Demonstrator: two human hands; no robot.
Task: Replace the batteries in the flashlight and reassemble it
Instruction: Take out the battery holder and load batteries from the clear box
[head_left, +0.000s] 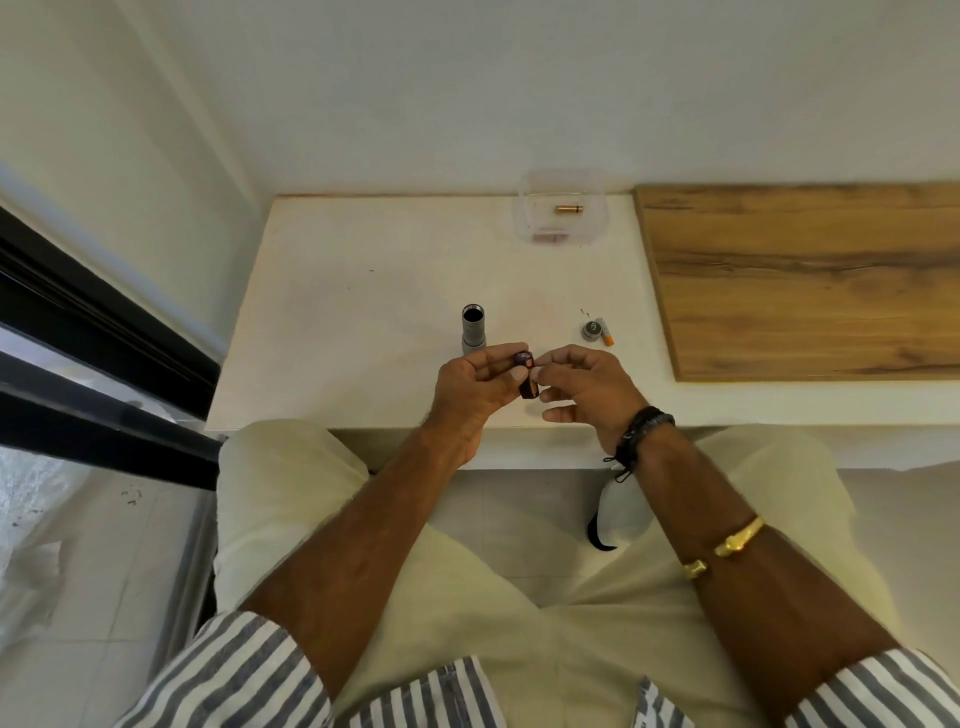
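Nearest to me, my left hand (470, 387) holds the dark battery holder (525, 375) upright, fingers wrapped round its lower part. My right hand (582, 387) pinches at its top end with thumb and forefinger, the other fingers curled loosely below. I judge I am in the middle of the battery swap: working a cell out of the holder or seating one in it, I cannot tell which, since the top is small and partly hidden by my fingertips.

Just beyond my left hand the grey flashlight body (472, 330) stands on the white table (337, 312), its open end up and dark inside. To the right of it, well apart, the end cap (591, 330) lies beside a loose battery (605, 332) with an orange tip, the two touching or almost so.

At the far edge sits a clear plastic container (563, 213). One copper-coloured battery (569, 209) lies in it, and something reddish shows at its near wall, too blurred to name.

Next, I think, the holder needs its cells set the right way round, then slid straight into the open body before the cap is screwed on.
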